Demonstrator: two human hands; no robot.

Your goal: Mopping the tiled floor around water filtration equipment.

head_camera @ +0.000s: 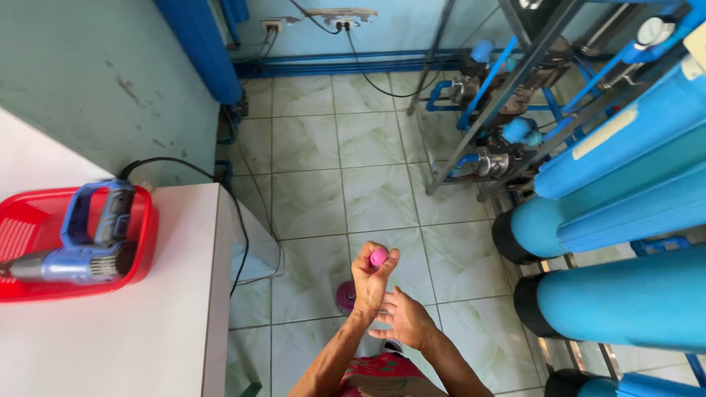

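From the head view, looking straight down, my left hand [370,283] is raised just below centre, its grip closed around a small pink cap [378,256] pinched at the fingertips, the cap sitting at the hand's twelve o'clock. My right hand [404,320] is at about five o'clock of the left, just beside its wrist, palm up with fingers spread wide and holding nothing. Under the left hand, at its seven o'clock and partly hidden by it, a dark pink round thing [346,296] lies on the floor; I cannot tell what it is. The floor [375,191] is pale green tile. At nine o'clock of my hands, well apart, is a white bench [147,316], and on its far left end stands a red basket [143,242] with a blue and grey heat gun [81,250] lying in it, nozzle toward nine o'clock. Its black cord [220,184] runs over the bench edge and down to the floor. At three o'clock, big blue cylinders [625,220] lie stacked on a rack, and toward one o'clock a metal frame [515,66] carries blue pipes [489,81] and valves. At twelve o'clock, low on the blue wall [390,29], are sockets [342,22] with a black cable plugged in.
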